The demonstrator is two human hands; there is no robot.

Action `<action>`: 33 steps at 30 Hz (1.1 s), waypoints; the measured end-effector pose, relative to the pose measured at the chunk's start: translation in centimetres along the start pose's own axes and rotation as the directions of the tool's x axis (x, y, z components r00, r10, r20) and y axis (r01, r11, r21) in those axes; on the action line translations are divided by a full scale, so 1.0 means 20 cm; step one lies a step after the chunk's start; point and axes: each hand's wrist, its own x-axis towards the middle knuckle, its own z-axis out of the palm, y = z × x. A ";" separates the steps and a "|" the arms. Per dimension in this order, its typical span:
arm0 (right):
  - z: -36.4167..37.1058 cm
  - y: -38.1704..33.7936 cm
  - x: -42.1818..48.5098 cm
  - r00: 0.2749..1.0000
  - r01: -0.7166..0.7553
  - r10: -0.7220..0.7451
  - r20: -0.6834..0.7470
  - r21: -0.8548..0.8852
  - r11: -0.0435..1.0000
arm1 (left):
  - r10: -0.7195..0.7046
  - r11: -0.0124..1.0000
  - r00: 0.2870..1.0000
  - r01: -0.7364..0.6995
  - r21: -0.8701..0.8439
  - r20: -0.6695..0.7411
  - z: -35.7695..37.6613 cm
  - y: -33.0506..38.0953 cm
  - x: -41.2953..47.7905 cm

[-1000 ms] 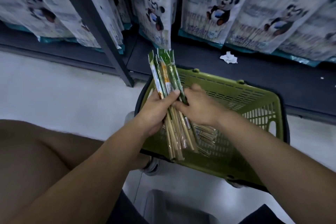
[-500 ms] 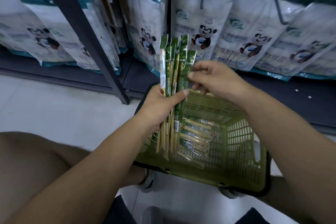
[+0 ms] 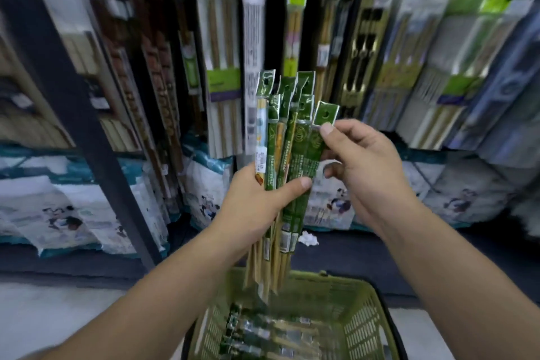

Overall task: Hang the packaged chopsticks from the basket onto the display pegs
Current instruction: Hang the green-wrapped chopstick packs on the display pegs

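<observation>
The person's left hand (image 3: 257, 207) grips a bundle of packaged chopsticks (image 3: 287, 155) upright in the middle of the scene. Its fingers curl round behind the bundle and the thumb presses across the front. The green header tabs fan out toward twelve o'clock, and the bare stick ends hang toward six, above the basket (image 3: 365, 316).

The right hand (image 3: 368, 172), at three o'clock of the bundle, pinches the rightmost pack (image 3: 312, 152) just under its tab between thumb and forefinger, with the other fingers loosely curled beneath.

The green basket sits low at six o'clock, with more packs (image 3: 263, 336) lying in its bottom.

Behind the bundle, from ten round to two o'clock, hanging chopstick packages (image 3: 222, 38) fill the display in rows, too blurred to read. A dark shelf post (image 3: 67, 114) slants at nine o'clock. Panda-printed bags (image 3: 52, 213) stand along the low shelf at eight and four. A crumpled white scrap (image 3: 308, 238) lies on that shelf, just beside the bundle's lower end.
</observation>
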 end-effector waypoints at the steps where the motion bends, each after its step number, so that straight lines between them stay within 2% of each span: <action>1: -0.01 -0.06 0.02 1.000 0.022 -0.022 -0.014 0.002 1.000 | 0.022 1.000 1.000 -0.022 0.006 0.001 0.01 0.06 0.03; 5: -0.03 -0.24 0.12 0.993 0.106 -0.108 -0.050 -0.039 0.994 | 0.094 0.996 0.996 -0.094 0.012 -0.006 0.03 0.22 0.15; 10: -0.06 -0.37 0.26 0.973 0.182 -0.189 -0.130 -0.063 0.981 | 0.102 0.995 0.990 -0.100 0.021 -0.101 0.02 0.31 0.25; 14: -0.07 -0.47 0.37 0.963 0.220 -0.233 -0.136 -0.103 0.970 | 0.118 0.993 0.987 -0.114 0.039 -0.106 -0.01 0.34 0.29; 18: -0.02 -0.52 0.45 0.963 0.226 -0.243 -0.120 -0.141 0.964 | 0.153 0.986 0.982 -0.159 -0.054 -0.108 -0.01 0.36 0.29; 23: 0.02 -0.53 0.52 0.959 0.212 -0.241 -0.148 -0.189 0.959 | 0.141 0.982 0.987 -0.150 -0.114 -0.080 -0.01 0.33 0.29; 33: 0.04 -0.47 0.57 0.952 0.161 -0.204 -0.230 -0.193 0.968 | 0.086 0.992 0.990 -0.096 -0.083 -0.112 -0.02 0.33 0.31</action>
